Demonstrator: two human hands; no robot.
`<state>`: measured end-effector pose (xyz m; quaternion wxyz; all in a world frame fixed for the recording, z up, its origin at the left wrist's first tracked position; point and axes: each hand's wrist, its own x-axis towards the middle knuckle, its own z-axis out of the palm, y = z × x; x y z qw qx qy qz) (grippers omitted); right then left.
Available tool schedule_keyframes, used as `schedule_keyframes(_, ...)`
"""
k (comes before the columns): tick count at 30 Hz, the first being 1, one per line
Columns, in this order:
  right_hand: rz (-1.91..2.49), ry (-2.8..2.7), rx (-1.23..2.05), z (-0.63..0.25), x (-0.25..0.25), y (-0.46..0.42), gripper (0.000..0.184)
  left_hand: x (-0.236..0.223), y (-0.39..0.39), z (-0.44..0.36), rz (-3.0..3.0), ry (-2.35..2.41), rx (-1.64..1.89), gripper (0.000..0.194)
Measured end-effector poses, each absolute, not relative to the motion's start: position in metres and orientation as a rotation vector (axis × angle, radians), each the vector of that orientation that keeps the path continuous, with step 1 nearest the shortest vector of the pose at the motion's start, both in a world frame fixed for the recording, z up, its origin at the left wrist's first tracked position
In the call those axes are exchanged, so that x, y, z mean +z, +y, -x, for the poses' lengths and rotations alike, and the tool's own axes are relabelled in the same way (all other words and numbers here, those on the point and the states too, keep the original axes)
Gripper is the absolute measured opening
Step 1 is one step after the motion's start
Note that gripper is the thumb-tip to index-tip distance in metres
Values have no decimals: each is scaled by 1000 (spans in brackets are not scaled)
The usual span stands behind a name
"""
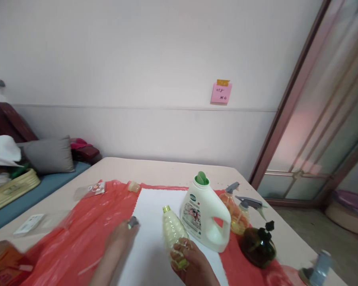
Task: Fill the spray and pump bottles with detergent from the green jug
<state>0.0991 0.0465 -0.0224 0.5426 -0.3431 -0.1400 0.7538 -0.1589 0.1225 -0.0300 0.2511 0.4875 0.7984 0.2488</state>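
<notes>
- The clear ridged plastic bottle [171,228] is gripped low on its body by the right hand [192,258]; it is held tilted over the white sheet [147,242], its uncapped yellowish neck pointed up and slightly left.
- Whether the bottle's base is rested on the sheet cannot be told.
- A small grey piece [133,221] is held in the closed fingers of the left hand [123,235], near the sheet's left edge — its exact kind is blurred.
- Just beyond the bottle, to its right, a white detergent jug [204,220] is stood upright, its green spout [201,178] exposed.
- To the right of the jug, two trigger spray bottles [240,222] and a dark green pump bottle [258,247] are grouped.
- A translucent cap [134,186] is placed near the sheet's far left corner.
- Red plastic film [86,222] is spread under the sheet — on the pale table [155,169].
- An orange bottle [7,264] is seen at the near left.
</notes>
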Motion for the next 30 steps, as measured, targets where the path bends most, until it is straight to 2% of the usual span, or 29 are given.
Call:
schedule_keyframes(5,837,-443,1750,-104,-21,49,49,-32,118,140,-1490,2222,553,26)
schedule_keyframes(9,859,-522,1667,-107,-27,53,50,-15,109,124,-1625,2146,714,45)
schedule_keyframes(11,869,-668,1600,-104,-33,54,56,-13,101,103,-1591,1927,873,52)
schedule_keyframes(13,885,-861,1536,-100,-38,53,67,-16,93,78,-1225,1397,1114,67)
schedule_keyframes(14,897,-943,1497,-98,-39,52,72,-18,89,66,-1069,1245,1119,73)
schedule_keyframes(16,959,-1030,1397,-98,-40,50,76,-19,86,51,-906,1178,1109,73)
schedule_keyframes(20,1300,-854,1070,-121,-29,56,64,-15,90,53,-866,1234,1236,71)
schedule_keyframes(23,1433,-706,881,-144,-18,67,77,-14,94,65,-913,1322,1315,72)
schedule_keyframes(30,1366,-716,868,-159,-12,108,67,-21,93,63,-1056,1350,1148,70)
